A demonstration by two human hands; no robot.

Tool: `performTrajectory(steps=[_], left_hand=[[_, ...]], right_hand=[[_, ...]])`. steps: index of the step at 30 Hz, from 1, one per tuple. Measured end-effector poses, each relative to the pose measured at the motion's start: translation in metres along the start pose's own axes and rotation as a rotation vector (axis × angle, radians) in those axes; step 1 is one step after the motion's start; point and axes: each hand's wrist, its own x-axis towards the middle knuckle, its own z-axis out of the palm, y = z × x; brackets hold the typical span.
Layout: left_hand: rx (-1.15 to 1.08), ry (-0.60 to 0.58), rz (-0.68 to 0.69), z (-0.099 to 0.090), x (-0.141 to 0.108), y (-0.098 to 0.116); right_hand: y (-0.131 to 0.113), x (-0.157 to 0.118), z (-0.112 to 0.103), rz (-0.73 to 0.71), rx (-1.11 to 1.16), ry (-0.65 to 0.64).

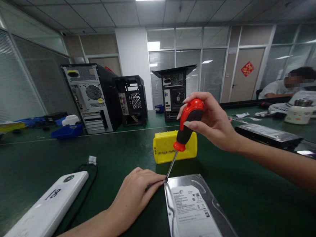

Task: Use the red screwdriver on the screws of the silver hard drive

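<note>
My right hand (212,123) is wrapped round the red and black handle of a screwdriver (188,125), whose shaft slants down to the near-left. The tip meets the far left corner of a silver hard drive (193,210) with a white label. At that same corner the fingertips of my left hand (138,188) are pinched together beside the tip; what they hold, if anything, is too small to tell. Just behind the drive stands a yellow bin (162,147) with small dark pieces in it.
White power bank (42,213) with a black cable lies at left. Computer cases (91,98), (131,100) and another case (174,95) stand behind, near a blue bin (67,131). Another drive (269,136) lies at right. A person (275,88) sits at far right.
</note>
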Motion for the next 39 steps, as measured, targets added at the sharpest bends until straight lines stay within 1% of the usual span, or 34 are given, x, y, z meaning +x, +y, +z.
performTrajectory(steps=[8, 15, 22, 28, 34, 39], left_hand=[[-0.034, -0.002, -0.035, 0.001, -0.001, -0.001], [-0.067, 0.003, -0.060, 0.002, 0.002, -0.001], [-0.070, -0.009, -0.070, 0.003, 0.002, -0.003], [-0.084, -0.020, -0.081, 0.002, 0.003, -0.003], [-0.106, -0.022, -0.065, 0.002, 0.005, -0.004], [-0.138, -0.028, -0.090, 0.002, 0.004, -0.003]], right_hand=[[-0.001, 0.004, 0.003, -0.007, 0.024, -0.019], [-0.002, 0.012, 0.010, -0.059, 0.032, -0.098], [-0.008, 0.015, 0.006, -0.052, -0.033, -0.066], [0.001, 0.014, 0.007, -0.034, 0.009, -0.082], [0.002, 0.014, 0.011, -0.037, 0.038, -0.057], [0.002, 0.014, 0.011, -0.030, 0.047, -0.065]])
